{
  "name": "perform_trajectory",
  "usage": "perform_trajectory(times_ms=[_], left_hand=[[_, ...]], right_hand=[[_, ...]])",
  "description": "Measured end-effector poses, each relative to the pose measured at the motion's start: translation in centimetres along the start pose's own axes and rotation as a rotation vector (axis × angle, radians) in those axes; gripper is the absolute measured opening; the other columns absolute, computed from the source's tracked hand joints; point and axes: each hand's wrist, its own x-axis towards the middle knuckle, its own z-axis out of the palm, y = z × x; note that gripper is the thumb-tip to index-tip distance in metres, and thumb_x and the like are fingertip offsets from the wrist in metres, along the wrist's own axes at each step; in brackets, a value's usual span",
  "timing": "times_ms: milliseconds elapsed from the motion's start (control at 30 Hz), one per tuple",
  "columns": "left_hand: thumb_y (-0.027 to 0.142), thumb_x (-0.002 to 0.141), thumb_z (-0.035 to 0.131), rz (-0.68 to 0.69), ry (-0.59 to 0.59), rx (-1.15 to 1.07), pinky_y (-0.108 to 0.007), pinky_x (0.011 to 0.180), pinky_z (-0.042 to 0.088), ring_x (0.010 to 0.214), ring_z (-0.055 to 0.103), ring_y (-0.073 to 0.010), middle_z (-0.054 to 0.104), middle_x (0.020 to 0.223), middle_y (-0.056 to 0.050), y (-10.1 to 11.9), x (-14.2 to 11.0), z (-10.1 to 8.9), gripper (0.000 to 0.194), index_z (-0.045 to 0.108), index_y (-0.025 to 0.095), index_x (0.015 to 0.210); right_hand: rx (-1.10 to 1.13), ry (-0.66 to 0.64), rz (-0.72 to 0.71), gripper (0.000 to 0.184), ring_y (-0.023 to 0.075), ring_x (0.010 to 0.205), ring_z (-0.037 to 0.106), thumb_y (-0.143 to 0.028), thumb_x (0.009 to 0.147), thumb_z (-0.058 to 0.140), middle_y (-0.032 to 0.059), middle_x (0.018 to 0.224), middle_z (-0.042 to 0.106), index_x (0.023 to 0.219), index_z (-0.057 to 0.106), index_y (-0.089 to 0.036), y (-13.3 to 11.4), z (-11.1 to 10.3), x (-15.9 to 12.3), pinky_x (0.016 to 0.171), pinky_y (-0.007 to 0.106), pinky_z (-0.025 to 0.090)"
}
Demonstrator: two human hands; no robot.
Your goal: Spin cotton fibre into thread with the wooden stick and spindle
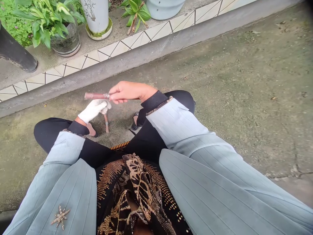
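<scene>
My right hand point(127, 91), bare, is closed on one end of a reddish-brown stick point(95, 96) that points left and is blurred. Silvery wire seems to be wound around it near my fingers. Just below, my left hand point(95, 110) wears a white glove and has its fingers curled shut. From under this fist a thin brown rod point(106, 123) with a greyish band points down toward the ground. Its upper end is hidden by the glove. The stick passes just above the gloved knuckles; whether they touch I cannot tell.
My black-clad knees point(181, 98) are spread on both sides of my hands, with my shoes near the concrete ground point(234, 98). Ahead runs a tiled ledge point(137, 39) bearing a leafy plant in a glass pot point(66, 40), a white pot point(96, 16) and a dark post point(17, 49).
</scene>
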Motion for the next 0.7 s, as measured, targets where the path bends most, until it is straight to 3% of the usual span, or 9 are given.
perform_trajectory(times_ms=[67,133,233,333,433,500,567,633,700], left_hand=[[0.077,0.089,0.067,-0.021,0.008,-0.082,-0.027,0.059,0.046,0.058,0.052,-0.0131,0.058,0.064,-0.001,-0.4,0.3,0.6,0.06,0.069,0.017,0.087],[0.074,0.09,0.071,-0.049,-0.052,-0.093,-0.025,0.057,0.043,0.057,0.05,-0.0119,0.058,0.064,-0.001,-0.5,0.4,0.9,0.057,0.07,0.017,0.087],[0.072,0.092,0.07,-0.072,-0.21,-0.077,-0.025,0.052,0.036,0.053,0.044,-0.0108,0.054,0.061,0.001,-0.1,0.2,0.8,0.055,0.072,0.017,0.09],[0.068,0.094,0.069,-0.082,-0.31,-0.05,-0.025,0.051,0.034,0.051,0.043,-0.011,0.056,0.061,0.0,0.8,-0.5,-0.3,0.052,0.076,0.016,0.095],[0.068,0.09,0.073,-0.058,-0.208,-0.051,-0.027,0.049,0.034,0.051,0.045,-0.0114,0.062,0.065,-0.003,1.8,-1.1,-1.6,0.052,0.077,0.016,0.091],[0.067,0.087,0.075,-0.024,-0.068,-0.044,-0.027,0.051,0.036,0.052,0.046,-0.0111,0.067,0.069,-0.006,2.3,-1.3,-2.3,0.051,0.075,0.016,0.083],[0.064,0.086,0.076,-0.003,0.043,-0.029,-0.026,0.053,0.039,0.055,0.048,-0.0111,0.069,0.073,-0.007,2.3,-1.3,-2.5,0.049,0.072,0.016,0.078],[0.063,0.087,0.076,-0.002,0.112,-0.004,-0.026,0.055,0.041,0.056,0.049,-0.0113,0.068,0.072,-0.006,1.9,-1.0,-2.4,0.047,0.071,0.017,0.077],[0.063,0.088,0.076,0.0,0.173,0.019,-0.025,0.055,0.043,0.057,0.05,-0.0119,0.065,0.068,-0.004,1.2,-0.6,-2.0,0.047,0.07,0.018,0.078]], right_hand=[[0.085,0.319,0.005,0.026,0.0087,0.059,0.047,-0.035,0.106,0.062,-0.0009,0.072,0.064,0.088,0.064,-0.017,0.2,-0.8,-0.3,0.061,0.024,0.038],[0.09,0.516,0.043,0.028,0.0102,0.061,0.049,-0.039,0.109,0.057,0.0005,0.073,0.064,0.093,0.064,-0.017,0.6,-1.3,-0.3,0.061,0.024,0.039],[-0.09,0.613,0.142,0.033,0.0144,0.071,0.057,-0.043,0.111,0.054,0.0049,0.08,0.069,0.1,0.068,-0.015,1.4,-1.9,0.2,0.068,0.026,0.042],[-0.393,0.587,0.25,0.036,0.023,0.091,0.067,-0.04,0.111,0.053,0.0128,0.098,0.075,0.113,0.075,-0.011,1.8,-1.9,0.8,0.08,0.031,0.045],[-0.67,0.435,0.316,0.037,0.0303,0.108,0.068,-0.036,0.109,0.058,0.0188,0.115,0.077,0.126,0.077,-0.009,1.6,-1.0,1.3,0.087,0.036,0.044],[-0.732,0.181,0.33,0.033,0.0279,0.103,0.069,-0.032,0.106,0.064,0.016,0.108,0.078,0.125,0.08,-0.011,1.3,0.0,1.7,0.085,0.035,0.043],[-0.629,-0.174,0.306,0.025,0.0206,0.085,0.067,-0.029,0.103,0.069,0.0077,0.089,0.076,0.116,0.083,-0.014,0.9,1.0,2.0,0.078,0.032,0.042],[-0.434,-0.429,0.219,0.018,0.0143,0.071,0.061,-0.029,0.1,0.072,0.0007,0.075,0.07,0.106,0.083,-0.016,0.5,1.6,1.8,0.073,0.029,0.042],[-0.245,-0.418,0.083,0.017,0.0107,0.065,0.056,-0.031,0.1,0.072,-0.002,0.071,0.066,0.1,0.08,-0.016,0.1,1.5,1.3,0.069,0.026,0.042]])
